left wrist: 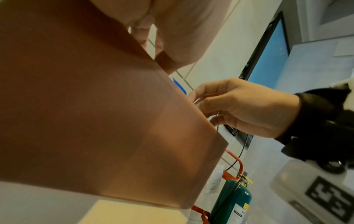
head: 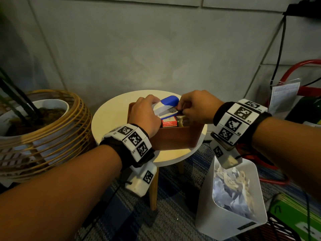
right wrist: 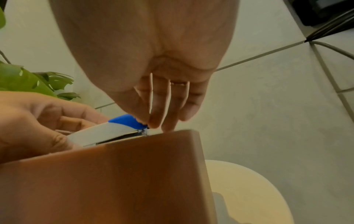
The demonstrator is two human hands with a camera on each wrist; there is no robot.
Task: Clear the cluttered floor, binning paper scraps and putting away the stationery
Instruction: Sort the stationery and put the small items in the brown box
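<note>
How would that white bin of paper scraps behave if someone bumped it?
The white bin probably slides or tips easily: it looks like thin plastic, holds only crumpled paper scraps, and narrows toward its base. The carpet under it may slow sliding a little.

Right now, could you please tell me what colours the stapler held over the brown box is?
The stapler is white with a blue top, clearest in the head view.

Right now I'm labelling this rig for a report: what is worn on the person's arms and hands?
Both forearms are bare, no sleeves. Each wrist carries a black fabric wrist strap faced with white blocks printed with black square markers, plus a white camera housing hanging beneath, trailing thin black cable. A thin ring circles one right-hand finger.
</note>
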